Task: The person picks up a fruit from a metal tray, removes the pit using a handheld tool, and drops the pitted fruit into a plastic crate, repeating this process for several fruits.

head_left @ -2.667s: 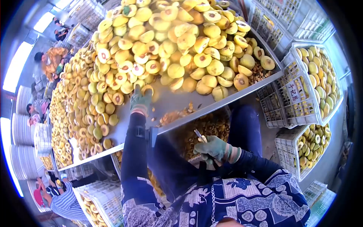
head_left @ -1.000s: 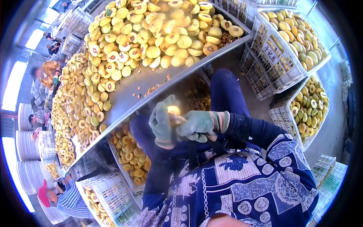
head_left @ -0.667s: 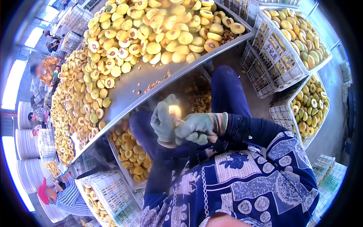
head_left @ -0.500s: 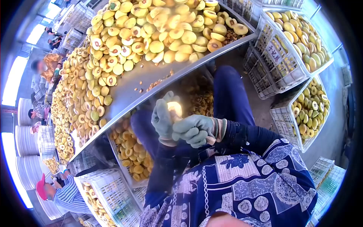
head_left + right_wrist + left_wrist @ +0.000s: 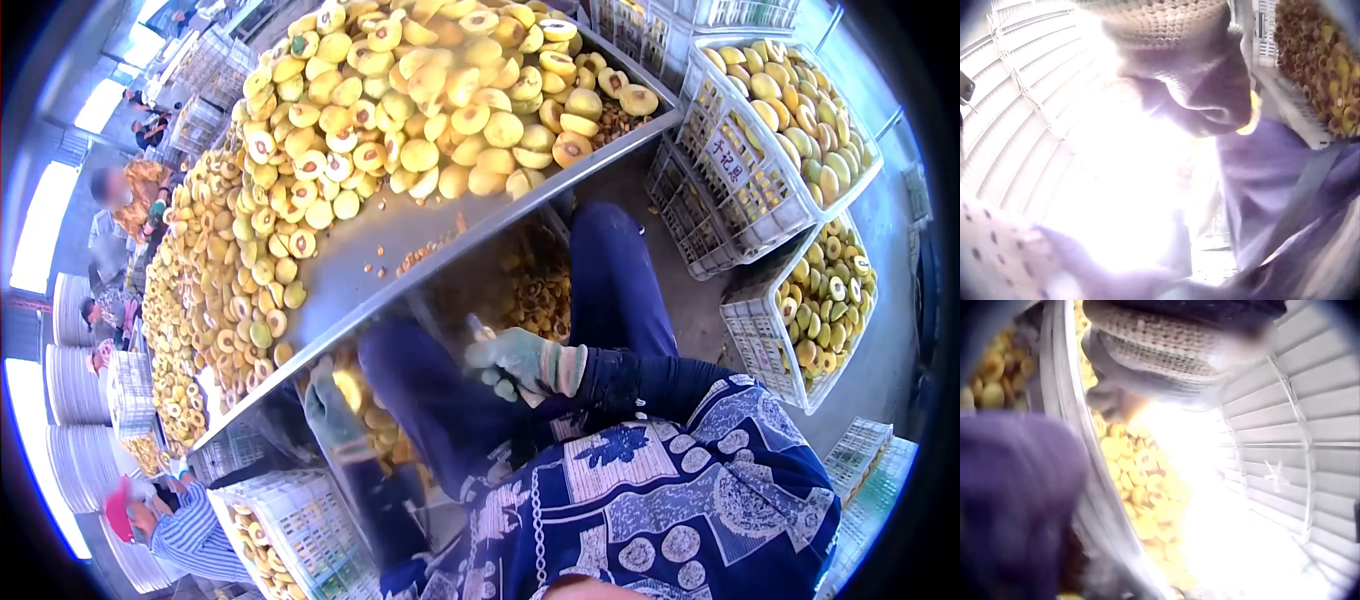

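Observation:
In the head view, my gloved left hand (image 5: 335, 412) is blurred over the crate of fruit halves beside the left knee. A bright yellow fruit half (image 5: 350, 388) shows beside its fingers; whether they hold it is unclear. Glare hides much of the left wrist view, where the left hand (image 5: 1160, 359) is at the top. My gloved right hand (image 5: 522, 362) curls round a small tool (image 5: 480, 328), its tip sticking out toward the table and its handle end below the palm. The right hand (image 5: 1179, 81) looks dark in the right wrist view.
A metal table (image 5: 350, 262) carries a large heap of fruit halves (image 5: 420, 155). Full crates (image 5: 745, 190) stand at the right, and another crate (image 5: 300, 520) at lower left. Other people (image 5: 190, 525) sit along the left.
The left hand has moved away from the right hand, left and down to the crate, parting from the right hand's tool. The right hand keeps its grip and has shifted slightly.

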The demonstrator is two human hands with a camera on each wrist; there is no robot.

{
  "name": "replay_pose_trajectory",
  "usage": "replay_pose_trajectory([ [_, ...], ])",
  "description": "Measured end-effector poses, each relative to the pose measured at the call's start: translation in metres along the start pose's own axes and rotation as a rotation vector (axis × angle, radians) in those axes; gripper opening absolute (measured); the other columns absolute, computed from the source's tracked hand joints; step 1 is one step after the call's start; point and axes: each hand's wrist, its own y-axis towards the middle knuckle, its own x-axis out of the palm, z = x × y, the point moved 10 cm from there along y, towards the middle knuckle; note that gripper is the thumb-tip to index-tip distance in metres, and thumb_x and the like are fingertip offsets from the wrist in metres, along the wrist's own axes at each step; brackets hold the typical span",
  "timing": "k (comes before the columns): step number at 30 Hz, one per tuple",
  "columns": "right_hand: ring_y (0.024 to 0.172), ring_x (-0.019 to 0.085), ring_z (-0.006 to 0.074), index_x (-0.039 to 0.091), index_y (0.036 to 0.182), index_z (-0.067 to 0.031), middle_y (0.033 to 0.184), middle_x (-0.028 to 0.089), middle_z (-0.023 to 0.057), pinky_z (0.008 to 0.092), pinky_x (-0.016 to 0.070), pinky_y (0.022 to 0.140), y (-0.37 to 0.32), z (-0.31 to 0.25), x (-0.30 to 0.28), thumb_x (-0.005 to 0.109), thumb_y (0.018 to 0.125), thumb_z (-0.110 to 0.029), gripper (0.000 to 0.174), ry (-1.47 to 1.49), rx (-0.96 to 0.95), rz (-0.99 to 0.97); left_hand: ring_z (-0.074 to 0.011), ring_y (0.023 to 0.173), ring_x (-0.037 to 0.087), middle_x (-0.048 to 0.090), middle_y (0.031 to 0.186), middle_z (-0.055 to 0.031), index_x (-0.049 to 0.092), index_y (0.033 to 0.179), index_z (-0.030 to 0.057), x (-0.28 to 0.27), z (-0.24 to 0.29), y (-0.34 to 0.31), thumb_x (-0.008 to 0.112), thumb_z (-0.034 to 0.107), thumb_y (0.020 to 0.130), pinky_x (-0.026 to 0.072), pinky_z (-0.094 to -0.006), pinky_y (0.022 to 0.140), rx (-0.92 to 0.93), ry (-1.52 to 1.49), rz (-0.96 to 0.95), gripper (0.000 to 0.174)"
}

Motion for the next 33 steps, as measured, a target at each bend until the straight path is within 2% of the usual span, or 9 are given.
replay_pose_trajectory([
  [2, 0.04, 0.044, 0.0089, 0.056, 0.081, -0.005, 0.057, 0.05, -0.0008, 0.0242, 0.0361, 0.036, 0.007, -0.01, -0.02, 0.057, 0.087, -0.02, 0.017, -0.016, -0.054, 0.112, -0.0065, 0.071, 0.053, 0.064, 0.079, -0.0009, 0.068, 0.096, -0.0013, -0.024, -0.021, 0.016, 0.058, 0.039, 0.092, 0.0445, -0.0249, 0.064, -0.105, 0.671, -0.17, 0.042],
  [5, 0.04, 0.045, 0.0087, 0.056, 0.078, -0.0054, 0.057, 0.05, -0.0005, 0.0243, 0.0358, 0.035, 0.009, -0.019, -0.024, 0.057, 0.086, -0.02, 0.017, 0.003, -0.028, 0.107, -0.0272, 0.093, 0.063, 0.068, 0.096, -0.0149, 0.067, 0.097, -0.0001, 0.023, 0.021, 0.029, 0.062, 0.032, 0.086, 0.0471, -0.0361, 0.084, 0.134, 0.791, -0.169, 0.035],
  [8, 0.04, 0.045, 0.0092, 0.054, 0.077, -0.0042, 0.057, 0.049, 0.0005, 0.0246, 0.0356, 0.034, 0.012, -0.026, -0.034, 0.057, 0.084, -0.02, 0.018, -0.036, -0.052, 0.109, -0.0305, 0.098, 0.062, 0.065, 0.107, -0.0141, 0.062, 0.113, 0.0095, 0.113, 0.01, 0.063, 0.059, 0.031, 0.087, 0.0485, -0.0389, 0.086, 0.36, 0.639, -0.454, 0.034],
  [11, 0.041, 0.046, 0.0129, 0.055, 0.08, -0.0024, 0.058, 0.05, 0.0039, 0.0267, 0.0373, 0.035, 0.008, -0.045, -0.038, 0.059, 0.083, -0.021, 0.019, 0.014, -0.123, 0.062, -0.0325, 0.11, 0.057, 0.06, 0.12, -0.0128, 0.054, 0.125, 0.0128, 0.217, 0.012, 0.089, 0.054, 0.036, 0.09, 0.0452, -0.0402, 0.093, 0.162, 0.803, -0.542, 0.042],
  [13, 0.04, 0.046, 0.0138, 0.056, 0.082, -0.0016, 0.059, 0.051, 0.0047, 0.0273, 0.0378, 0.035, 0.002, -0.055, -0.046, 0.06, 0.083, -0.021, 0.02, 0.032, -0.131, 0.104, -0.0339, 0.115, 0.054, 0.059, 0.123, -0.0134, 0.052, 0.127, 0.014, 0.28, 0.057, 0.077, 0.053, 0.038, 0.09, 0.0428, -0.0401, 0.096, 0.491, 0.867, -0.573, 0.044],
  [16, 0.04, 0.047, 0.0159, 0.056, 0.086, 0.0001, 0.061, 0.052, 0.0063, 0.0287, 0.0392, 0.036, 0.007, -0.056, -0.062, 0.062, 0.083, -0.023, 0.024, 0.084, -0.126, 0.14, -0.0349, 0.112, 0.057, 0.062, 0.118, -0.0141, 0.054, 0.125, 0.0099, 0.328, -0.005, 0.126, 0.06, 0.051, 0.079, 0.0436, -0.04, 0.094, 0.146, 0.81, -0.562, 0.061],
  [24, 0.04, 0.051, 0.0149, 0.056, 0.09, -0.0035, 0.064, 0.056, 0.0073, 0.0276, 0.0409, 0.036, -0.012, -0.101, -0.065, 0.059, 0.086, -0.028, 0.025, -0.111, -0.228, 0.249, -0.0231, 0.099, 0.064, 0.063, 0.116, -0.0165, 0.059, 0.119, 0.0021, 0.288, 0.022, 0.086, 0.075, 0.035, 0.072, 0.0499, -0.0329, 0.084, -0.046, 0.62, -0.581, 0.06],
  [29, 0.04, 0.052, 0.0136, 0.059, 0.103, -0.0038, 0.074, 0.064, 0.0067, 0.0267, 0.0424, 0.036, -0.014, -0.133, -0.078, 0.061, 0.088, -0.04, 0.039, -0.088, -0.443, 0.383, -0.0255, 0.103, 0.061, 0.056, 0.124, -0.0155, 0.049, 0.129, -0.0006, 0.261, 0.105, -0.008, 0.082, 0.017, 0.068, 0.0499, -0.0347, 0.088, 0.868, 0.303, -0.815, 0.071],
  [33, 0.05, 0.054, 0.0103, 0.061, 0.11, -0.0043, 0.083, 0.063, 0.0044, 0.0259, 0.0448, 0.041, -0.024, -0.131, -0.044, 0.063, 0.089, -0.033, 0.036, -0.142, -0.525, 0.242, -0.0233, 0.106, 0.058, 0.056, 0.125, -0.0149, 0.047, 0.13, -0.0023, 0.241, 0.112, -0.044, 0.069, 0.011, 0.081, 0.0461, -0.0348, 0.094, 0.599, -0.174, -0.883, 0.056],
])
